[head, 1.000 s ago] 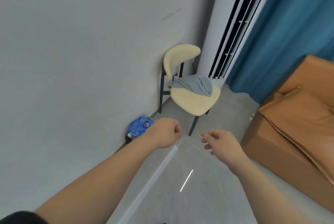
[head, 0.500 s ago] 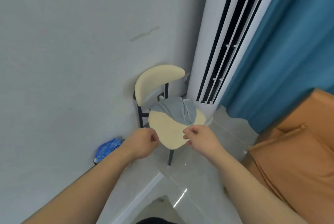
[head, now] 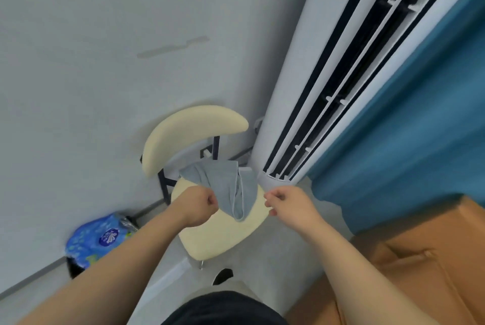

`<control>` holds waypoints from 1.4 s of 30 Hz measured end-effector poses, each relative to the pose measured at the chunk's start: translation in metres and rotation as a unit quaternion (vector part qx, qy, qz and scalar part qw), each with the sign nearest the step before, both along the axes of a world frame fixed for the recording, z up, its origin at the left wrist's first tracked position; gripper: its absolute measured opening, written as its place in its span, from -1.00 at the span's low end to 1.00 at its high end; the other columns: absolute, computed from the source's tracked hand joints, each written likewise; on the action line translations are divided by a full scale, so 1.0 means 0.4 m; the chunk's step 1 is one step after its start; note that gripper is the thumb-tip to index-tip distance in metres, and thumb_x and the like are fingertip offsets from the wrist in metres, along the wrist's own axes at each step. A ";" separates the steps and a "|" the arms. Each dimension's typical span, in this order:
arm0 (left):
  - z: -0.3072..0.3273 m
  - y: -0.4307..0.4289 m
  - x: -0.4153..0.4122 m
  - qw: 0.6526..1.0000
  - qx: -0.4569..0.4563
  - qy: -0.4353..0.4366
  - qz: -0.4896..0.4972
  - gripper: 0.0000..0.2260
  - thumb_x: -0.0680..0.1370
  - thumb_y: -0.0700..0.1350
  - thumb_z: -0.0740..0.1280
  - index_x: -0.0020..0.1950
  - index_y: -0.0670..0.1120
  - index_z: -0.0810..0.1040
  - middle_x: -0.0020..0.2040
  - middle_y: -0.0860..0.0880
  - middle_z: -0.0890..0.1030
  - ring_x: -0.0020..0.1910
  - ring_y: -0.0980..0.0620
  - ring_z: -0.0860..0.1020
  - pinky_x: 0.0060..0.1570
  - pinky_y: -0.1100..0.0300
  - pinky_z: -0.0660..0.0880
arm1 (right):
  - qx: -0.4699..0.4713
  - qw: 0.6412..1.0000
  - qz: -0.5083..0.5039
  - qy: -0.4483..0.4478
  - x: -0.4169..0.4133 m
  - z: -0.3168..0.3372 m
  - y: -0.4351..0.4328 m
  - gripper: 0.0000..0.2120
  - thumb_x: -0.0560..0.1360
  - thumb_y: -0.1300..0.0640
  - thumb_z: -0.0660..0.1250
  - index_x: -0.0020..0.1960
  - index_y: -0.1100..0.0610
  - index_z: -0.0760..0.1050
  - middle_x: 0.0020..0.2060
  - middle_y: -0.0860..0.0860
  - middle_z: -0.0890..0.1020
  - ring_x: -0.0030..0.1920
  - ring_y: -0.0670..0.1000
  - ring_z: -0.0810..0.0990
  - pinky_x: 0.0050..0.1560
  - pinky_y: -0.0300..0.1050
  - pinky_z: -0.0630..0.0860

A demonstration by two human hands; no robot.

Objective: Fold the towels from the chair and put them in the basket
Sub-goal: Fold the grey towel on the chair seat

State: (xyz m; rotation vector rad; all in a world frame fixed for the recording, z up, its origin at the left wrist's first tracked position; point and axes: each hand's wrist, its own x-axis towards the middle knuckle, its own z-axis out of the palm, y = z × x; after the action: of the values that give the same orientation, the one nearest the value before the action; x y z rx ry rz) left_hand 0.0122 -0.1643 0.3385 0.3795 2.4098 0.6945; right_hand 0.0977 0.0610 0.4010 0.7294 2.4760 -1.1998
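Nothing legible; the blue package [head: 101, 239] has a blurred logo.

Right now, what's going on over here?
A person stands over the cream chair, both hands out toward the crumpled grey towel on its seat. The left hand is fisted against the towel's left edge; a grip cannot be confirmed. The right hand hovers beside it, loosely curled, holding nothing. No basket shows.
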 end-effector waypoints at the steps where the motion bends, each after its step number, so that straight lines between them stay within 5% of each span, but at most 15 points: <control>1: -0.003 0.032 -0.032 1.000 -0.001 -0.001 -0.006 -0.86 0.57 -0.11 0.30 -0.16 -0.12 0.55 -0.19 -0.03 0.63 -0.23 -0.01 0.62 -0.15 0.04 0.59 | 0.002 1.000 0.000 0.000 -0.024 -0.002 0.028 -0.83 0.62 0.10 0.30 0.01 0.10 0.66 -0.10 0.03 0.74 -0.19 -0.05 0.71 -0.20 -0.25 0.55; 4: -0.009 0.137 -0.134 1.000 -0.011 0.005 -0.026 -0.86 0.57 -0.15 0.26 -0.17 -0.12 0.54 -0.23 -0.04 0.60 -0.30 0.00 0.55 -0.08 -0.07 0.59 | 0.003 1.000 -0.003 -0.006 -0.116 -0.012 0.117 -0.87 0.62 0.17 0.31 0.01 0.13 0.64 -0.09 0.04 0.72 -0.27 -0.07 0.64 -0.36 -0.41 0.47; 8: -0.031 0.223 -0.231 1.000 -0.010 -0.008 -0.011 -0.84 0.59 -0.11 0.26 -0.11 -0.12 0.58 -0.14 -0.06 0.67 -0.17 -0.02 0.63 -0.15 0.04 0.57 | 0.002 0.999 0.030 -0.043 -0.231 -0.057 0.202 -0.87 0.61 0.21 0.30 0.05 0.16 0.63 -0.10 -0.09 0.67 -0.27 -0.10 0.63 -0.44 -0.45 0.40; 11: -0.069 0.252 -0.260 0.999 -0.031 -0.006 0.008 -0.84 0.59 -0.10 0.25 -0.15 -0.09 0.54 -0.15 -0.06 0.65 -0.17 -0.03 0.58 -0.26 0.11 0.47 | 0.012 0.994 0.083 -0.075 -0.317 -0.118 0.250 -0.88 0.61 0.15 0.30 0.05 0.09 0.62 -0.06 -0.03 0.70 -0.22 -0.09 0.68 -0.26 -0.30 0.50; 15: -0.147 0.277 -0.235 0.994 -0.057 -0.043 0.079 -0.87 0.58 -0.07 0.26 -0.13 -0.03 0.54 -0.12 0.01 0.63 -0.09 -0.03 0.58 -0.08 0.08 0.53 | 0.028 0.978 0.174 -0.115 -0.429 -0.232 0.304 -0.87 0.60 0.14 0.31 0.02 0.00 0.63 -0.02 -0.04 0.70 -0.05 0.00 0.71 0.06 -0.10 0.61; 21: -0.288 0.336 -0.104 0.964 -0.091 -0.140 0.207 -0.85 0.57 -0.06 0.26 0.00 -0.04 0.61 0.04 0.02 0.66 0.07 -0.04 0.56 0.08 0.09 0.52 | 0.090 0.914 0.344 -0.194 -0.568 -0.410 0.388 -0.74 0.57 0.25 0.23 0.13 0.23 0.66 0.13 0.15 0.69 0.23 0.15 0.61 0.21 -0.06 0.50; 25: -0.345 0.414 -0.080 0.943 -0.087 -0.164 0.276 -0.86 0.59 -0.06 0.26 0.04 0.02 0.61 0.07 0.02 0.65 0.09 -0.03 0.57 0.10 0.09 0.54 | 0.113 0.865 0.433 -0.226 -0.626 -0.514 0.415 -0.68 0.61 0.25 0.20 0.28 0.13 0.61 0.31 0.05 0.60 0.34 0.10 0.52 0.26 -0.17 0.39; 29: -0.450 0.468 -0.131 0.938 -0.076 -0.141 0.308 -0.82 0.60 -0.05 0.22 0.06 -0.02 0.60 0.08 -0.04 0.67 0.07 -0.08 0.58 0.06 0.08 0.53 | 0.141 0.849 0.455 -0.227 -0.699 -0.643 0.417 -0.66 0.59 0.31 0.21 0.31 0.25 0.57 0.32 0.16 0.59 0.33 0.17 0.53 0.32 -0.08 0.43; 35: -0.716 0.509 -0.237 0.953 -0.103 -0.090 0.271 -0.75 0.64 -0.09 0.18 0.26 -0.02 0.55 0.23 -0.15 0.58 0.19 -0.19 0.54 0.08 0.08 0.46 | 0.154 0.880 0.424 -0.150 -0.794 -0.886 0.382 -0.57 0.57 0.25 0.25 0.43 0.25 0.37 0.37 0.24 0.47 0.35 0.25 0.47 0.34 0.01 0.43; 39: -0.890 0.523 -0.269 0.954 -0.158 -0.003 0.253 -0.74 0.61 -0.16 0.20 0.29 -0.04 0.50 0.26 -0.11 0.45 0.26 -0.18 0.43 0.13 -0.07 0.49 | 0.178 0.880 0.433 -0.076 -0.826 -1.057 0.361 -0.41 0.51 0.17 0.22 0.52 0.10 0.21 0.41 0.16 0.42 0.38 0.26 0.37 0.37 0.13 0.37; 42: -0.994 0.533 -0.260 0.940 -0.190 0.077 0.273 -0.77 0.60 -0.08 0.26 0.25 -0.07 0.45 0.25 -0.11 0.39 0.25 -0.18 0.39 -0.03 -0.06 0.48 | 0.209 0.868 0.448 -0.035 -0.838 -1.143 0.356 -0.39 0.55 0.12 0.20 0.57 0.02 0.16 0.40 0.14 0.45 0.44 0.23 0.32 0.40 0.16 0.29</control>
State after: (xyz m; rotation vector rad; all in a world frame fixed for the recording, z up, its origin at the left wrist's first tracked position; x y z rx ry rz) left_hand -0.0917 0.0489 -0.0591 -0.4270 2.7449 0.4096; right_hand -0.2375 0.2034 -0.0560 -0.3200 2.5120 -0.2866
